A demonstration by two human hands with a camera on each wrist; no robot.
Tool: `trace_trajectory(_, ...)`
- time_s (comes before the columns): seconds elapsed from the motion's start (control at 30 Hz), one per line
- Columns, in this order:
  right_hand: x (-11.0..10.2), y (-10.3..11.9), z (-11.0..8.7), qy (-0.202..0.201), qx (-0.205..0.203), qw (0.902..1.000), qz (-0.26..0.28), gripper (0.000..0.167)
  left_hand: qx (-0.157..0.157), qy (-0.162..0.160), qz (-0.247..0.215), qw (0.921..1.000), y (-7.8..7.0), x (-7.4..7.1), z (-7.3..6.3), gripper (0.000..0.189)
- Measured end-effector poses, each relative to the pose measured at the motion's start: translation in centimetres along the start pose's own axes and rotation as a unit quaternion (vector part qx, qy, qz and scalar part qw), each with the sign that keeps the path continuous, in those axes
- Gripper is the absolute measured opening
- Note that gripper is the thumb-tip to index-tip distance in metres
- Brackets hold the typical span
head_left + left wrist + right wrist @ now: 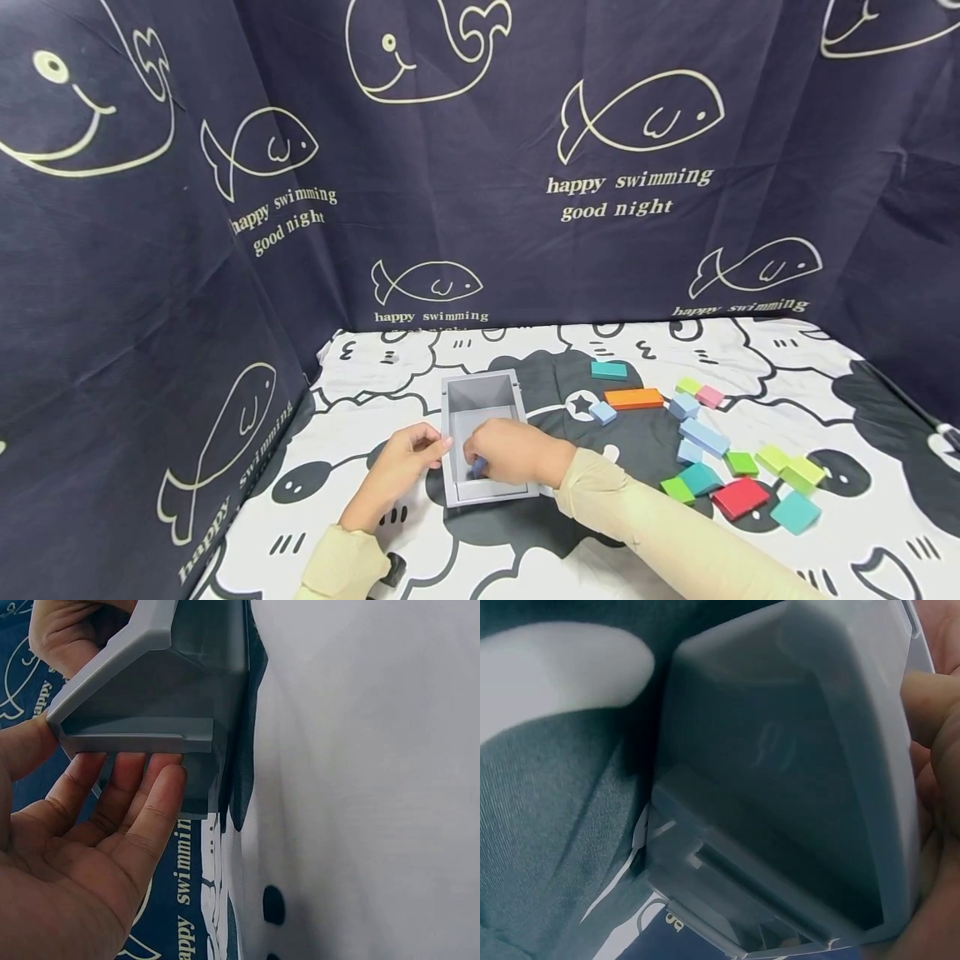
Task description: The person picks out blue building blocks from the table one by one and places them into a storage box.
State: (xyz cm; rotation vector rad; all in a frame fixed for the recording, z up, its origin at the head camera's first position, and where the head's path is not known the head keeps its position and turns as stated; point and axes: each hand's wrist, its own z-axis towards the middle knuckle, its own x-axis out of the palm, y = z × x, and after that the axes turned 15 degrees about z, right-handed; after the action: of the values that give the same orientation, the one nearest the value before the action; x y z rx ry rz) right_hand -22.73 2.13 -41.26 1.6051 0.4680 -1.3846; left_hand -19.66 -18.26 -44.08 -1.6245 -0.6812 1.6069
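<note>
A grey rectangular plastic box (483, 387) stands with its open top facing up. At its left rim my left hand (408, 458) grips the wall, thumb on the edge and fingers along the outer side under a ledge, as the left wrist view shows of the box (150, 697). My right hand (510, 450) reaches over the right rim into the box with its fingers curled. Between those fingers a small blue block (478, 467) shows, mostly hidden by the hand. From the right wrist, the box's outer wall (780, 772) hides the fingertips.
Several coloured blocks lie to the right, among them a red block (741, 497), an orange block (633, 399), a teal block (608, 370) and a long light-blue block (703, 437). A patterned cloth (360, 400) covers the table. Dark printed curtains (480, 208) surround it.
</note>
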Motion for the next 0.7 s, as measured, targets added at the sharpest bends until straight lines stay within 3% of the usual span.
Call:
trace_trajectory(0.27, 0.07, 0.06, 0.03, 0.013, 0.017, 0.9997, -0.008, 0.022, 0.012, 0.001, 0.004, 0.9999, 0.14, -0.06, -0.13, 0.022)
trace_trajectory(0.7, -0.11, 0.25, 0.12, 0.020, 0.039, 0.9990, 0.008, 0.025, -0.016, -0.006, 0.011, 0.9998, -0.20, -0.01, 0.06, 0.016)
